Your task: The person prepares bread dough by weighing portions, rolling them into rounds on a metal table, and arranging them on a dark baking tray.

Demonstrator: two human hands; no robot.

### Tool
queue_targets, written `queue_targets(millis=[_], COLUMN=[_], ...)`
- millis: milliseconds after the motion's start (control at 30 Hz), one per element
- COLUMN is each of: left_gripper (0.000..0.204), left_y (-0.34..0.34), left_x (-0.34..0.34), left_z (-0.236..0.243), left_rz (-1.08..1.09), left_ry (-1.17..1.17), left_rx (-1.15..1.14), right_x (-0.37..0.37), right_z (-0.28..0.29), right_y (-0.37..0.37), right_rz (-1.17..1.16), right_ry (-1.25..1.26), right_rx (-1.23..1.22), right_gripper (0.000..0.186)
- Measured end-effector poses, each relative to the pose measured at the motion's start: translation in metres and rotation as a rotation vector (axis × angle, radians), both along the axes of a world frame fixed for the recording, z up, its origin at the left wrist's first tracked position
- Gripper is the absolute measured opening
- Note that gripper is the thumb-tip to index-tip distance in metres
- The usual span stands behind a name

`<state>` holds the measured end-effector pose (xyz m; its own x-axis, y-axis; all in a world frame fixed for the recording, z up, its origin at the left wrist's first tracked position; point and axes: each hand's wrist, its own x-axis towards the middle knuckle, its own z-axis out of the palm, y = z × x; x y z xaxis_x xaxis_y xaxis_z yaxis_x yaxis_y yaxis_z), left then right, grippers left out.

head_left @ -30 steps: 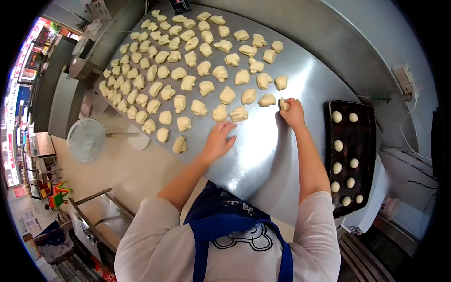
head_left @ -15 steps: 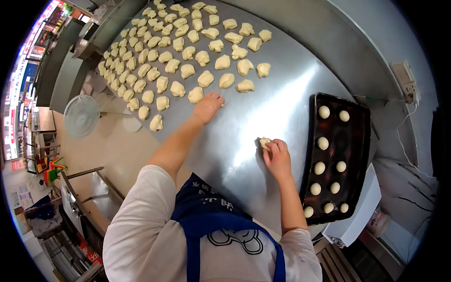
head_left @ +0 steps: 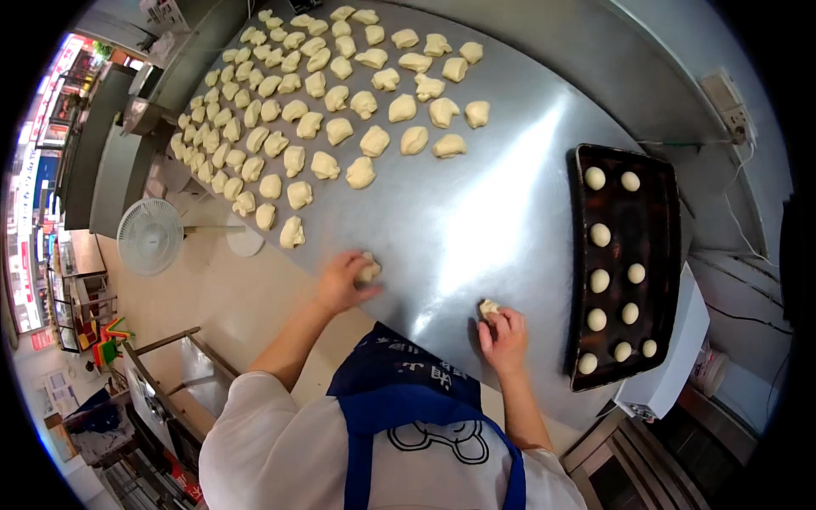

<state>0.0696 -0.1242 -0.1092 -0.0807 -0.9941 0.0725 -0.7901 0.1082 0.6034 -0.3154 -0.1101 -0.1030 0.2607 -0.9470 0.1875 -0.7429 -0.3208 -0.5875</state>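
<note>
My left hand point(head_left: 342, 285) grips a lumpy piece of pale dough point(head_left: 369, 267) near the left front of the steel table point(head_left: 467, 221), its fingers curved round it and slightly blurred. My right hand point(head_left: 506, 336) has thumb and fingers closed on another dough piece point(head_left: 490, 308), farther right and nearer my body. Several rough pieces of dough point(head_left: 375, 141) lie in rows over the back and left of the table. At the right stands a dark rectangular tray point(head_left: 633, 229) with several smooth round dough balls point(head_left: 599, 234) in it.
A steel wall point(head_left: 629, 93) borders the table's back, with a socket box point(head_left: 722, 102) and cords at the right. Left of the table, a fan point(head_left: 149, 236) and a metal-framed cart point(head_left: 174, 365) stand below table height. A white box-like object point(head_left: 680, 357) sits beside the tray.
Both hands have come back toward my body with dough pieces: the left from among the rows, the right from the back right, down past where it was half a second ago.
</note>
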Motion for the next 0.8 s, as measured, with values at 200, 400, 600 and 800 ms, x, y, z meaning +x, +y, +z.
queue_targets(millis=[200, 400, 600, 800], left_gripper=[0.015, 0.016, 0.016, 0.023], left_y=[-0.030, -0.107, -0.033, -0.120], left_x=[-0.048, -0.013, -0.009, -0.071], left_z=[-0.058, -0.052, -0.063, -0.033], left_rz=[0.106, -0.144, -0.107, -0.010], left_ry=[-0.189, -0.042, -0.071, -0.081], left_rx=[-0.089, -0.160, -0.160, -0.301], right_x=[0.058, 0.023, 0.023, 0.069], right_z=[-0.054, -0.060, -0.048, -0.037], right_y=[-0.027, -0.116, -0.053, -0.156], right_rz=[-0.112, -0.038, -0.082, -0.094], right_ry=[0.269, 0.272, 0.128, 0.217], right_rx=[-0.041, -0.075, -0.270, -0.066], right_gripper=[0.020, 0.015, 0.016, 0.017])
